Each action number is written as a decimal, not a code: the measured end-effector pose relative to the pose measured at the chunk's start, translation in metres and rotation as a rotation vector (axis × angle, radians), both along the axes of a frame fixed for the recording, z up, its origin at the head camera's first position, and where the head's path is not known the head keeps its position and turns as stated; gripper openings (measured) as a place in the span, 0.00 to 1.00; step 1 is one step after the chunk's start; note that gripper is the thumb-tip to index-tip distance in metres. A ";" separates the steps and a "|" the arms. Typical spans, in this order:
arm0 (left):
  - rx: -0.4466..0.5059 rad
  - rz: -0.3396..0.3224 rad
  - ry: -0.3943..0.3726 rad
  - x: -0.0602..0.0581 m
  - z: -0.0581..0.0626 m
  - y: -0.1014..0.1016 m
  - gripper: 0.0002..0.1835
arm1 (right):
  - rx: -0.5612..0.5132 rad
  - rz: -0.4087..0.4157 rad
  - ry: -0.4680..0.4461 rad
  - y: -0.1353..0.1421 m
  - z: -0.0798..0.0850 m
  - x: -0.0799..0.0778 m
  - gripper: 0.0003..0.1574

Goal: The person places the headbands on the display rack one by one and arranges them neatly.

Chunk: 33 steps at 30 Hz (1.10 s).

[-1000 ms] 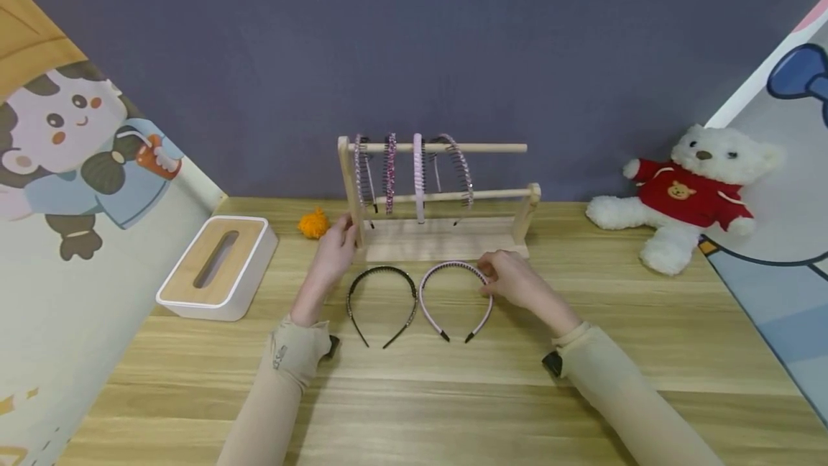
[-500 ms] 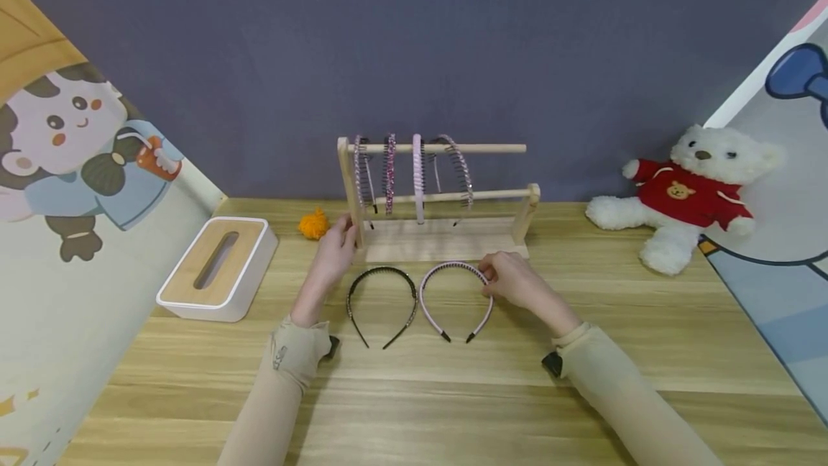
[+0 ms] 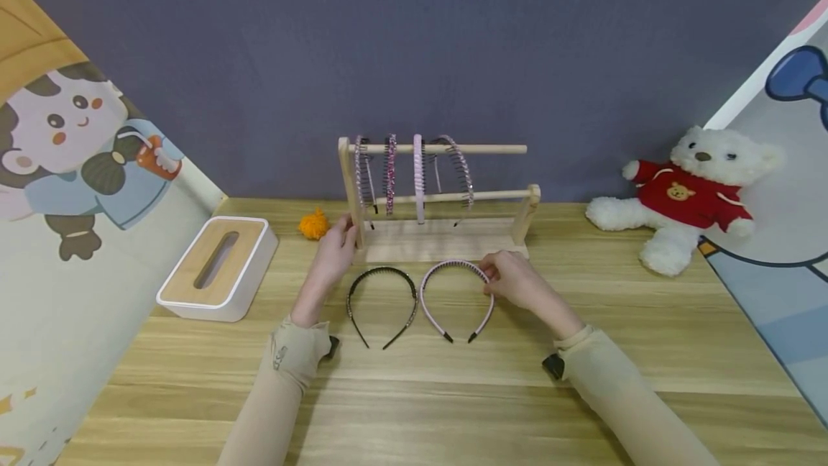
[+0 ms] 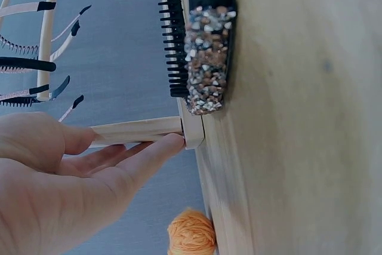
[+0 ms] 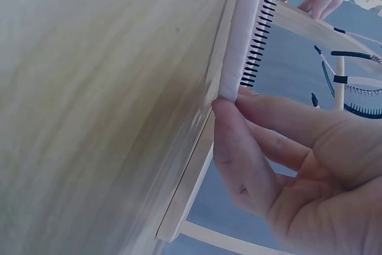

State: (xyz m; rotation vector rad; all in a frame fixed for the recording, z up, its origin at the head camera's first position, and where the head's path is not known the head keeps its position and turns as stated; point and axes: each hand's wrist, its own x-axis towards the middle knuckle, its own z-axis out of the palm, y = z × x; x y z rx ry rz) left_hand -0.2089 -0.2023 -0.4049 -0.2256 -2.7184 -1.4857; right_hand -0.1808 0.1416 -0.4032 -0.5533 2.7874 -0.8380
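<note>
My right hand [image 3: 514, 280] pinches the right side of a pink toothed headband [image 3: 423, 303] between thumb and fingers, as the right wrist view shows close up. Left of it lies a black headband with sparkling stones [image 3: 350, 305], its ends toward me. At the left end of a wooden headband rack [image 3: 446, 239], my left hand [image 3: 334, 250] holds the upright post [image 4: 137, 129] near its foot. Several headbands hang on the rack's bars, among them a smooth pale pink one [image 3: 418, 178] and a glittery magenta one [image 3: 390, 175].
An orange ball of yarn [image 3: 313, 224] sits just left of the rack. Farther left stands a white tissue box [image 3: 249, 275] with a wooden lid. A white teddy bear [image 3: 675, 193] in a red sweater leans at the right wall. A dark wall [image 3: 414, 42] rises behind.
The pink headband in my right hand has shifted very slightly to the right. My left hand stays at the rack's post.
</note>
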 end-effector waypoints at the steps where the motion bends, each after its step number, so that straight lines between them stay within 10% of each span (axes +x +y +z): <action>1: 0.001 0.000 0.001 0.000 0.000 0.000 0.25 | -0.007 -0.003 0.000 0.000 0.000 0.000 0.22; 33: 0.007 0.001 -0.010 0.002 0.002 0.000 0.24 | -0.125 -0.081 0.016 0.021 0.034 0.019 0.22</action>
